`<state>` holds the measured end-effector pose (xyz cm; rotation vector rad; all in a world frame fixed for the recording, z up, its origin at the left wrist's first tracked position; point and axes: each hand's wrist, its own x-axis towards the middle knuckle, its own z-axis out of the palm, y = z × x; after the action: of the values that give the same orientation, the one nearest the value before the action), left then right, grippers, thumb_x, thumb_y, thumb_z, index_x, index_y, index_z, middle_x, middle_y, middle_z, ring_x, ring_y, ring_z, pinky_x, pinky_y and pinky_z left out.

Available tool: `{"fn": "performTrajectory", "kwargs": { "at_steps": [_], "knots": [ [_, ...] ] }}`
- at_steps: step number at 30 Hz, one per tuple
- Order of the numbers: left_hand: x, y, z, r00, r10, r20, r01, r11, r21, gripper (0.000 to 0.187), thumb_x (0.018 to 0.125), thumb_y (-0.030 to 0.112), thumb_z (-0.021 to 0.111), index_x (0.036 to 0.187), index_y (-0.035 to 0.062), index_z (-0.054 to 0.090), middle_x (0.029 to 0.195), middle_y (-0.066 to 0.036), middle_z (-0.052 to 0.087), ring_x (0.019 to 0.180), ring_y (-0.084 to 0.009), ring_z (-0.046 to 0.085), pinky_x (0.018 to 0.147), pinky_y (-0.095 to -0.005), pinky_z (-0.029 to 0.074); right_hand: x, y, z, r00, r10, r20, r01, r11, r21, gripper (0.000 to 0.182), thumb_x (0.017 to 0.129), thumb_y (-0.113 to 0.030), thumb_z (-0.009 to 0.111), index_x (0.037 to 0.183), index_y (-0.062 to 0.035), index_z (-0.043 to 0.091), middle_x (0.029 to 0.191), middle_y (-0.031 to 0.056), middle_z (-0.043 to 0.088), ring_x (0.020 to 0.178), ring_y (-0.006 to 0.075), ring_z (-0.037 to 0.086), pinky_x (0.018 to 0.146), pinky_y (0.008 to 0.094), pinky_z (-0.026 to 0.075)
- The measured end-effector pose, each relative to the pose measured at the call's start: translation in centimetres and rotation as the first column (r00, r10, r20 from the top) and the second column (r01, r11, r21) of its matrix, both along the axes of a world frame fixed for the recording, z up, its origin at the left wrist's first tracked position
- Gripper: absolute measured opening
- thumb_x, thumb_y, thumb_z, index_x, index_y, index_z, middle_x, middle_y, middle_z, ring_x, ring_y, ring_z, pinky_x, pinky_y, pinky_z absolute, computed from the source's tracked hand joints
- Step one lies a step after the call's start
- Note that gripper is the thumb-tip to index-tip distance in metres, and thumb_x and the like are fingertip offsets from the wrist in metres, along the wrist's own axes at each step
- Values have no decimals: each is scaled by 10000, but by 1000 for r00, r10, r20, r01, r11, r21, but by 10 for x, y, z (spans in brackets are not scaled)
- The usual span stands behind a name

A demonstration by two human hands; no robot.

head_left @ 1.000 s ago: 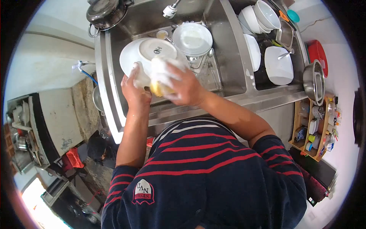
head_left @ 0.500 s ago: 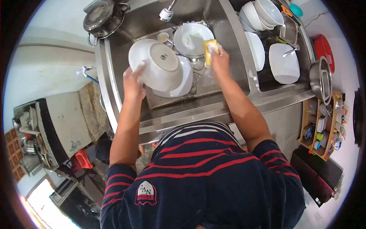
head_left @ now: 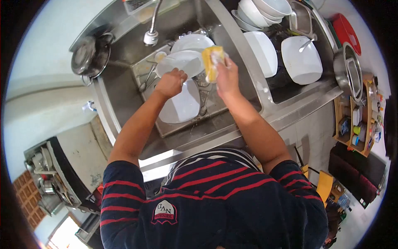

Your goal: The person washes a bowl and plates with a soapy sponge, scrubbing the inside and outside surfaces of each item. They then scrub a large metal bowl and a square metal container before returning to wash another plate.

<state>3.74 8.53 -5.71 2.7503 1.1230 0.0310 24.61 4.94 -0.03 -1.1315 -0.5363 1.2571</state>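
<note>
My left hand [head_left: 171, 82] is closed on the near rim of a white bowl [head_left: 178, 62], held over the sink with its inside partly showing. In my right hand [head_left: 228, 76] is a soapy yellow sponge [head_left: 212, 62], close to the bowl's right side. Behind the bowl, partly covered by it, are round white plates [head_left: 193, 41]. A white square plate [head_left: 181, 107] lies on the sink floor below my left hand. Spoons [head_left: 143, 86] lie on the left side of the sink.
A faucet [head_left: 151, 38] hangs over the steel sink [head_left: 120, 83]. A dark pot [head_left: 89, 60] stands on the left rim. In the right basin are stacked white bowls [head_left: 257, 12] and square plates [head_left: 302, 62]. A metal basin [head_left: 346, 70] sits at the far right.
The bowl turned from underside-up to showing its inside, and moved away from me with my left hand. My right hand brought the sponge left, nearer the bowl. The camera view shifted.
</note>
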Motion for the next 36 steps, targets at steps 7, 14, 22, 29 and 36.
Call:
{"fn": "performTrajectory", "kwargs": {
  "at_steps": [7, 14, 22, 29, 36],
  "knots": [
    [-3, 19, -53, 967, -191, -169, 215, 966, 140, 194, 755, 105, 550, 940, 107, 608, 886, -45, 593, 929, -227, 538, 767, -353, 484, -8, -11, 14, 965, 122, 234, -124, 992, -7, 296, 791, -119, 575, 1022, 62, 614, 819, 147, 643, 768, 149, 596, 653, 329, 481],
    [-16, 50, -180, 601, 620, 504, -116, 692, -712, 350, 862, 247, 592, 1187, 119, 578, 1183, -104, 614, 1184, -329, 515, 971, -445, 433, -25, -9, -1, 944, 137, 302, -163, 985, 63, 242, 768, -73, 537, 966, 49, 603, 798, 114, 628, 736, 130, 566, 643, 317, 475],
    [29, 14, -41, 518, 680, 518, -626, 715, -312, 187, 878, 99, 586, 1039, 24, 644, 968, -114, 685, 860, -219, 655, 766, -332, 510, -15, 0, -11, 994, 78, 77, -77, 997, -7, 279, 821, -128, 573, 1029, 51, 622, 855, 120, 653, 780, 140, 593, 686, 315, 481],
    [148, 7, 191, 465, 395, 792, -472, 868, -156, 156, 888, 59, 587, 991, -31, 661, 968, -109, 681, 841, -171, 630, 772, -298, 502, 15, 8, -26, 816, 567, 114, -521, 807, -278, 319, 811, -228, 629, 1034, -4, 674, 863, 143, 690, 733, 195, 652, 646, 344, 504],
    [322, 79, 105, 847, 390, 361, -89, 774, -627, 302, 846, 231, 655, 1043, 3, 670, 934, -112, 696, 871, -176, 665, 753, -275, 513, -27, -19, -91, 310, 434, 846, -864, 500, 59, 289, 854, -326, 538, 945, -111, 708, 886, 146, 695, 799, 369, 656, 740, 459, 515]
  ]
}}
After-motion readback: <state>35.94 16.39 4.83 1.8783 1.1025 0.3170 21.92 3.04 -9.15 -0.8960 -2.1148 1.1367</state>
